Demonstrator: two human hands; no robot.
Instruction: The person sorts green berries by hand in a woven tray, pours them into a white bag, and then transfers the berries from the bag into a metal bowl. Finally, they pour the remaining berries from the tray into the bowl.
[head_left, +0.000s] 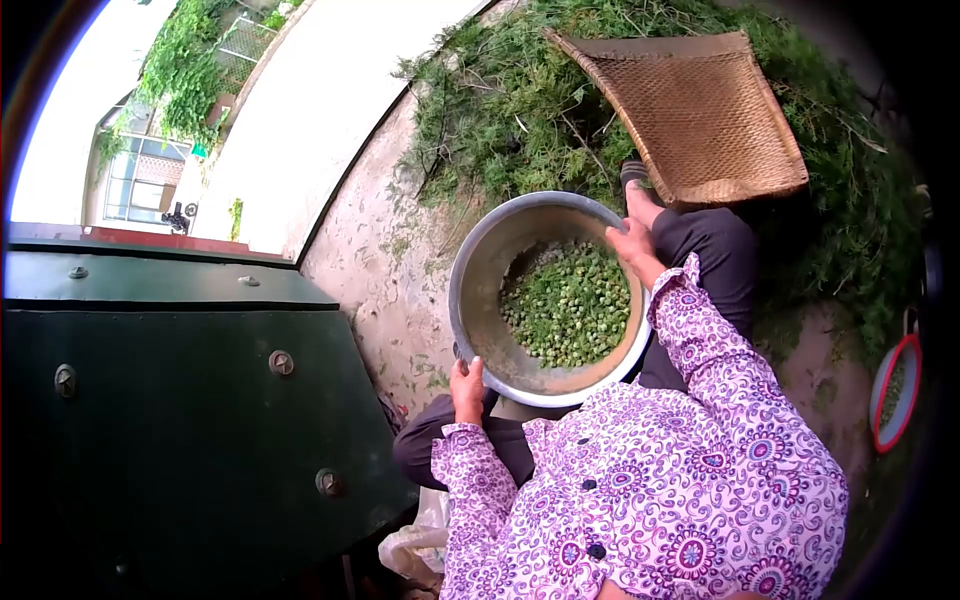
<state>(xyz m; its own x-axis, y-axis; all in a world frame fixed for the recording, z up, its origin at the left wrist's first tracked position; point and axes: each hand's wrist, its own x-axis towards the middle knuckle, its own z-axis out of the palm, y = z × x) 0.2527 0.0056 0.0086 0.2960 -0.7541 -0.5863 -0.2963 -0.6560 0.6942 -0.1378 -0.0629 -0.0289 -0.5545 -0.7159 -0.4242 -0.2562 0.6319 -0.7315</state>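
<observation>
A wide grey metal basin (pixel 470 300) is between my knees. Inside it lies a heap of small round green pods or cones (pixel 570 305) mixed with bits of green leaf. My left hand (pixel 467 388) grips the basin's rim at the near left, with the thumb on top. On the far right side of the rim, my right hand (pixel 636 248) is closed on the edge, its thumb lying over it. The undersides of both hands' grips are hidden by the basin.
Beyond the basin, cut green branches (pixel 510 120) cover the ground, with a woven scoop-shaped basket (pixel 690 110) on them. A red-rimmed sieve (pixel 884 425) is at far right. A dark green metal door or panel (pixel 190 420) stands left, near a plastic bag (pixel 415 548).
</observation>
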